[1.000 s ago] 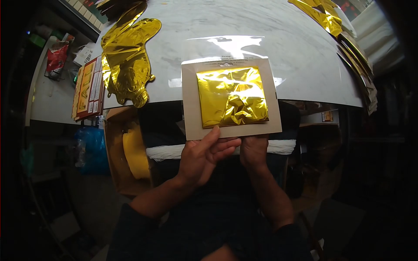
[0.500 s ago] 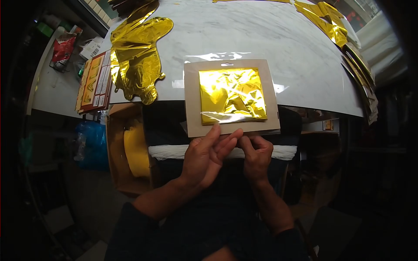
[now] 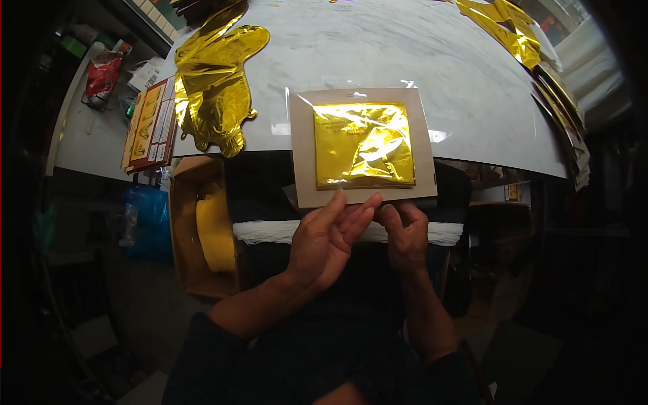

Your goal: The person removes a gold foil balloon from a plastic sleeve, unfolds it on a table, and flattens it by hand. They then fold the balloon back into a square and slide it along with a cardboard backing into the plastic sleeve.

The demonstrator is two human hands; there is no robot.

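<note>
A flat packet, a beige card point(image 3: 422, 145) in a clear plastic sleeve with a folded gold foil balloon point(image 3: 364, 145) on its front, leans up at the table's front edge. Faint print shows on the foil, and a hanging slot is cut at the card's top. My left hand point(image 3: 324, 236) grips the packet's lower edge, thumb in front and fingers curled behind and below. At the bottom right edge, my right hand point(image 3: 406, 233) is closed, with thumb and bent fingers pinching at the sleeve. A bundle of white strings point(image 3: 445, 233) lies across behind both hands.
Gold foil balloons point(image 3: 216, 88) lie flat at the table's left, with printed cards point(image 3: 150, 125) beside them. More gold foil point(image 3: 506, 30) and stacked packets point(image 3: 560, 121) sit at the right edge. A cardboard box point(image 3: 185, 229) holding something yellow point(image 3: 214, 233) stands below left.
Both hands and the packet have shifted slightly up and right in view. The packet's tilt has changed, so glare on the foil moved and print became visible. Both hands keep their hold.
</note>
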